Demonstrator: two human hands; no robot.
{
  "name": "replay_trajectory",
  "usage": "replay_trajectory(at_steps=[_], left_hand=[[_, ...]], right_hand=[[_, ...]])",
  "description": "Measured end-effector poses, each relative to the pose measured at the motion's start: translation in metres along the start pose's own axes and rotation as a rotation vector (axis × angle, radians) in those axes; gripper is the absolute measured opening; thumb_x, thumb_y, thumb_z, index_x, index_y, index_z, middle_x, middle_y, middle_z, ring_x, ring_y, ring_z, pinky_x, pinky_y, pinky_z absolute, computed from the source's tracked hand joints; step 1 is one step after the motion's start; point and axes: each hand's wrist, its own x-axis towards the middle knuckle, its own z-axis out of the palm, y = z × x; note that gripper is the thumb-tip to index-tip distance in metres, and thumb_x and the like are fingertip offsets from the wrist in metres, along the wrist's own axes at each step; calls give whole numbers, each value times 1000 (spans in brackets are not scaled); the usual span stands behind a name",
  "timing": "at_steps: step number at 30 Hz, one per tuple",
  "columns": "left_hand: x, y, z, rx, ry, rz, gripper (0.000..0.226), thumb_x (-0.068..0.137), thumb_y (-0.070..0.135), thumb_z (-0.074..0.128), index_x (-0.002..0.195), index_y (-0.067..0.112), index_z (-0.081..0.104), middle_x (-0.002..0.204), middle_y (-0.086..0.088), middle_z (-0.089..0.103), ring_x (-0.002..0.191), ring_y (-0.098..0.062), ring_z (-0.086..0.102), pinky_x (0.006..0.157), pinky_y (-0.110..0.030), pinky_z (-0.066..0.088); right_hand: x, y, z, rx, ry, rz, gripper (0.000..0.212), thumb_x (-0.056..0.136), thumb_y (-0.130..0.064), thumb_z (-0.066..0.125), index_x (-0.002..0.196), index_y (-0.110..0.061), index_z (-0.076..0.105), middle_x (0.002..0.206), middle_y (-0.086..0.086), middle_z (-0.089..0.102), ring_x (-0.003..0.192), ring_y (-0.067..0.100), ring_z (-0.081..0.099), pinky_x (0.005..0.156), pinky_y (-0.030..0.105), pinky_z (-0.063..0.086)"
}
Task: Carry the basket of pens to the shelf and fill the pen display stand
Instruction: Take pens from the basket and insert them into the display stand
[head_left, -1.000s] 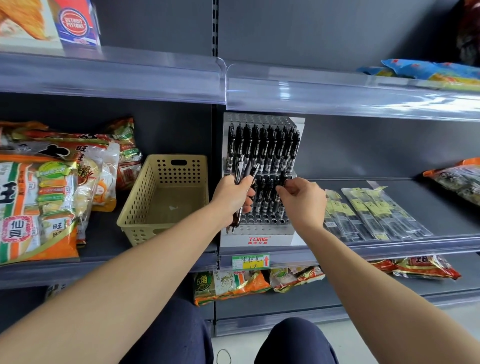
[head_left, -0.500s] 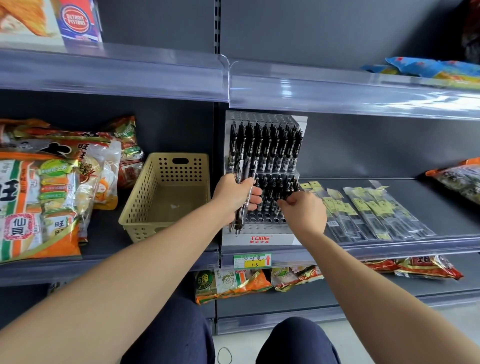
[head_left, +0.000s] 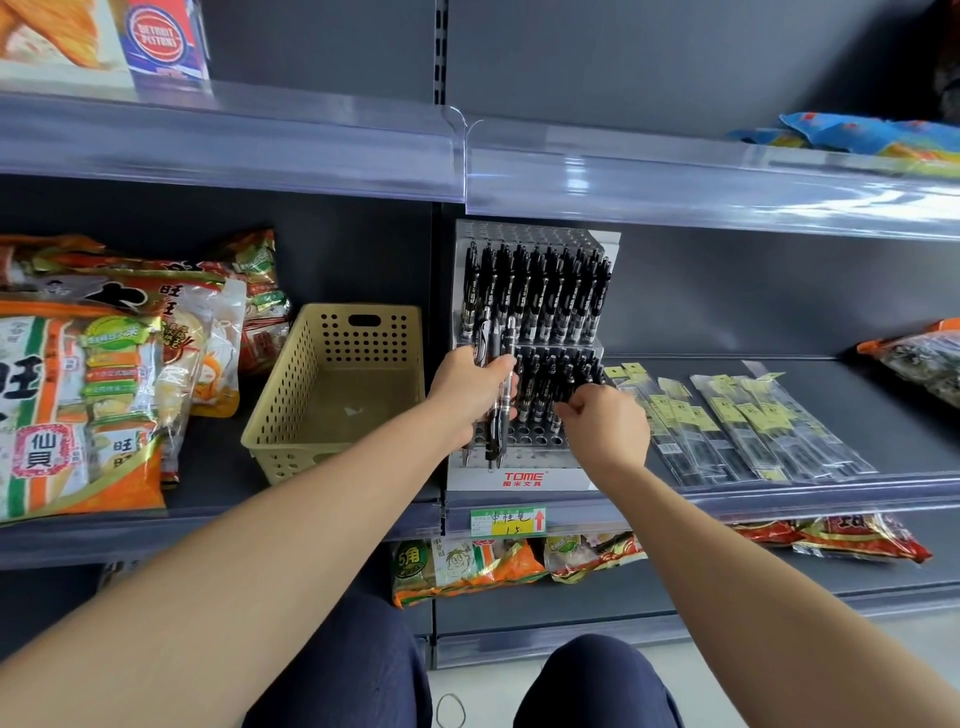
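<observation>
Grey metal shelf (head_left: 904, 441) fills most of the view, three levels of it showing. The left of the middle level has a heap of orange snack bags (head_left: 78, 415), overlapping too much for me to count. Next to them sits one beige perforated basket (head_left: 363, 338) with just a pale scrap on its floor. Right beside that is the one pen display stand (head_left: 519, 475), white base, two tiers. The top tier is packed with upright black pens (head_left: 540, 291), too tight to count. The lower tier is partly filled, with rows of open holes at the front. To its right lie clear sleeves (head_left: 727, 431) with yellow labels, roughly five or six.

The two hands are apart. The left hand (head_left: 470, 389) is wrapped round a bunch of pens (head_left: 500, 431), at least three tips poking out below, in front of the stand's left edge. The right hand (head_left: 605, 421) has its fingertips curled onto one pen (head_left: 566, 387) in the lower tier. One green-and-yellow price tag (head_left: 509, 521) sits on the shelf lip below.
</observation>
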Motion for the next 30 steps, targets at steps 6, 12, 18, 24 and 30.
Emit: replay_trajectory(at_steps=[6,12,18,24,30], left_hand=[[9,-6,0,-99,2,-33,78,71,45,70,134,7,43,132,-15,54,113,-32,60,90,-54,51],[13,-6,-5,-145,91,-82,59,84,40,67,130,8,49,131,-13,56,116,-33,56,97,-51,46],[15,-6,-8,-106,108,-131,64,89,42,63,137,6,41,130,-11,52,117,-31,52,99,-49,46],[16,-7,-9,-134,113,-133,61,93,36,60,139,4,37,128,-10,51,114,-29,53,95,-45,47],[16,-16,-11,-143,103,-116,73,80,46,69,134,5,40,127,-15,55,114,-35,56,95,-53,48]], right_hand=[[-7,4,0,93,33,-63,34,87,-43,65,67,-18,53,57,-3,55,55,18,52,48,22,37],[-21,-3,-5,262,153,-531,42,82,-17,71,123,-15,62,84,1,65,60,13,51,58,30,52],[-20,-15,-7,254,361,-866,33,82,-14,53,110,-10,71,82,4,66,57,20,61,46,30,52],[-26,-26,-11,304,134,-740,42,79,-5,50,118,-15,65,91,3,69,63,18,63,62,36,57],[-19,-40,-27,771,-263,-255,35,89,3,42,104,-10,71,89,2,70,81,14,66,63,24,52]])
